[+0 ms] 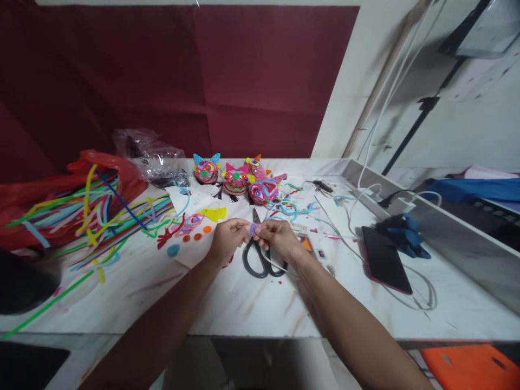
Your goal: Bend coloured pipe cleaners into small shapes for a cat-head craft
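Note:
Between the fingertips of both hands is a small purple fuzzy piece (254, 229), perhaps coiled pipe cleaner. My left hand (229, 238) pinches it from the left, and my right hand (280, 236) pinches it from the right. Just below my hands lie scissors (255, 275) with black handles, blades pointing away and partly hidden. To the left are several orange discs (197, 236), a blue disc (173, 250), a yellow piece (214, 214) and a pink-purple coiled shape (190, 223). Behind stand several colourful fuzzy animal heads (235, 180) with pointed ears.
Many loose pipe cleaners (101, 203) spill from a red bag (132, 176) at the left. A clear plastic bag (152, 160) sits behind. Blue and red scraps (290, 206) lie beyond my right hand. A phone (385, 260) and white cables (426, 287) occupy the right side.

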Action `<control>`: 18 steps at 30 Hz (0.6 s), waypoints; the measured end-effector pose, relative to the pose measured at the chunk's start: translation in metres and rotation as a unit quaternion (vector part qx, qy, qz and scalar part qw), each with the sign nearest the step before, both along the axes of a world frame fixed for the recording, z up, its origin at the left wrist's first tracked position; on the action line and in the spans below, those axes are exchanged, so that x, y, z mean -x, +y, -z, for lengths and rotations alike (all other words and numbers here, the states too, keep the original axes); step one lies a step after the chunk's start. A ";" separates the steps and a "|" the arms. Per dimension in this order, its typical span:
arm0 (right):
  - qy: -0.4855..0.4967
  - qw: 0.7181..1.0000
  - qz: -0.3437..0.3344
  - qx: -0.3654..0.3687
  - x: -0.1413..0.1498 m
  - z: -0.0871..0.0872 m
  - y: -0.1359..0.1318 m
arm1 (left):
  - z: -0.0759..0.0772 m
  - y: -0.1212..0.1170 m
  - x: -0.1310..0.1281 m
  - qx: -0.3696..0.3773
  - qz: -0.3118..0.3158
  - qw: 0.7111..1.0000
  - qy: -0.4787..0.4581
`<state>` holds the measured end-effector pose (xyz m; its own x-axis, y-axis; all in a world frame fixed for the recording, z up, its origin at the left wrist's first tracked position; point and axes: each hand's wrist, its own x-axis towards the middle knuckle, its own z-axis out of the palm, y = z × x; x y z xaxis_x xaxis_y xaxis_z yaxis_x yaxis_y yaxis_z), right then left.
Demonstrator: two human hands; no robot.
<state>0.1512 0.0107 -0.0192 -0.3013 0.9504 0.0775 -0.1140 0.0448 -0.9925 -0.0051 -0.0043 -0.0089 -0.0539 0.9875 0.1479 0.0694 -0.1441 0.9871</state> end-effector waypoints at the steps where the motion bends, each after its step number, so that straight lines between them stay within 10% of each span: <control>1: -0.005 1.000 0.005 -0.004 0.000 0.000 -0.001 | 0.000 0.000 -0.001 -0.002 -0.002 1.000 0.001; 18: -0.056 0.998 0.034 -0.010 0.002 -0.002 -0.005 | 0.009 0.001 -0.003 -0.019 0.005 0.999 0.032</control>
<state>0.1495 0.0053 -0.0171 -0.2433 0.9677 0.0664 0.0017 0.0688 -0.9976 -0.0017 -0.0035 -0.0183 -0.0343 0.9817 0.1873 0.1303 -0.1814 0.9747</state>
